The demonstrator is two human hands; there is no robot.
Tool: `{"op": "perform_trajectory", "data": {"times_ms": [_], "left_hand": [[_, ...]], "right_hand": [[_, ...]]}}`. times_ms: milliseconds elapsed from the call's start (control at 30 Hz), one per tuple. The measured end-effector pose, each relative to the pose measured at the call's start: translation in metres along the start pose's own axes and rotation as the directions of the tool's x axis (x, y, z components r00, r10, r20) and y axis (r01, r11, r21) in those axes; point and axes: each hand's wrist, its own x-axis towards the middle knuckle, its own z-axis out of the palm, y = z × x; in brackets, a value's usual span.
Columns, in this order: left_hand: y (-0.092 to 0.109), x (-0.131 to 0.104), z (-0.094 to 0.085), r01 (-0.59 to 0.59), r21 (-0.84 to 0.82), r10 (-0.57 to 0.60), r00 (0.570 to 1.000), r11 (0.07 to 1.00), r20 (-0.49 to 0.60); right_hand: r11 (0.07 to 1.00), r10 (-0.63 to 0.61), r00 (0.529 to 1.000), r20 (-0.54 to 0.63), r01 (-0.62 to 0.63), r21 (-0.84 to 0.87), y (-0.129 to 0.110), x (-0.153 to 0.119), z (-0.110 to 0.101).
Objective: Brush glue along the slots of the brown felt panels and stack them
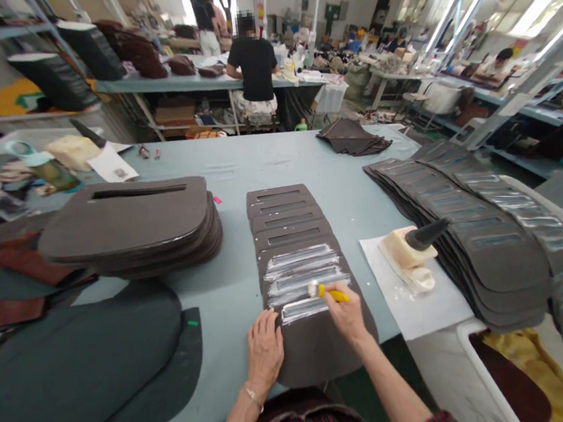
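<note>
Several dark grey panels with rectangular slots lie overlapped in a row before me. White glue-like streaks surround the slots of the nearer ones. My right hand grips a small brush by its yellow handle, its white-coated bristles close to the streaks. Flat along the left edge of the nearest panel rests my left hand, fingers stretched out and holding nothing. To the right, a cream plastic container with a black spout stands on a white sheet.
A thick pile of slotted panels is on the left, above large dark green pieces. Overlapped coated panels fan out at right. Dark pieces lie at the table's far edge. A person sits at another bench beyond.
</note>
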Motion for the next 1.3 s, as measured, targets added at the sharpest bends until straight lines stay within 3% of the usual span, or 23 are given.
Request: {"op": "perform_trajectory", "data": {"times_ms": [67,133,200,333,400,500,600,667,733,833,933,1100,1200,1300], "left_hand": [[0.000,-0.002,0.003,0.009,-0.010,-0.010,0.999,1.000,-0.034],[0.000,-0.002,0.006,0.016,-0.018,-0.017,0.999,1.000,-0.052],[0.000,-0.002,0.007,0.015,-0.023,-0.017,0.998,1.000,-0.054],[0.001,-0.001,0.007,0.022,-0.029,-0.023,0.998,0.999,-0.053],[0.001,-0.001,0.008,0.031,-0.029,-0.032,0.998,0.999,-0.051],[0.000,-0.002,0.009,0.036,-0.030,-0.038,0.998,0.999,-0.057],[0.000,-0.003,0.010,0.035,-0.034,-0.038,0.997,0.999,-0.066],[0.001,-0.003,0.009,0.040,-0.035,-0.042,0.997,0.999,-0.067],[0.002,-0.003,0.008,0.044,-0.035,-0.046,0.997,0.998,-0.061],[0.003,-0.002,0.008,0.043,-0.034,-0.045,0.997,0.998,-0.055],[0.003,-0.002,0.007,0.043,-0.034,-0.045,0.997,0.999,-0.057],[0.002,-0.002,0.002,0.054,-0.071,-0.057,0.998,0.996,-0.036],[-0.003,0.010,-0.006,0.105,-0.128,-0.107,0.994,0.986,-0.005],[-0.014,0.042,-0.013,0.160,-0.160,-0.172,0.983,0.974,-0.059]], "right_hand": [[0.991,-0.112,0.982,0.149,0.101,0.084,-0.024,-0.017,0.032],[0.988,-0.139,0.972,0.190,0.121,0.100,-0.025,-0.023,0.041],[0.997,-0.062,0.990,0.125,0.056,0.051,-0.004,-0.018,0.020],[0.982,0.137,0.981,-0.139,-0.153,-0.109,0.050,-0.001,-0.056],[0.976,0.143,0.971,-0.191,-0.171,-0.137,0.051,0.000,-0.063],[0.998,0.042,0.998,-0.037,-0.044,-0.044,0.013,-0.016,-0.019],[0.992,-0.114,0.978,0.176,0.101,0.080,-0.026,-0.038,0.034],[0.989,-0.130,0.968,0.214,0.111,0.095,-0.027,-0.042,0.040],[0.998,-0.049,0.985,0.167,0.041,0.051,-0.005,-0.038,0.017],[0.993,0.091,0.996,0.006,-0.090,-0.070,0.042,-0.026,-0.041],[0.977,0.095,0.993,-0.072,-0.107,-0.186,0.066,-0.018,-0.075],[0.963,-0.002,0.998,-0.063,-0.015,-0.269,0.055,-0.013,-0.065],[0.962,0.110,0.988,-0.111,-0.133,-0.238,0.052,-0.001,-0.064],[0.958,0.207,0.958,-0.197,-0.239,-0.159,0.046,0.030,-0.063]]}}
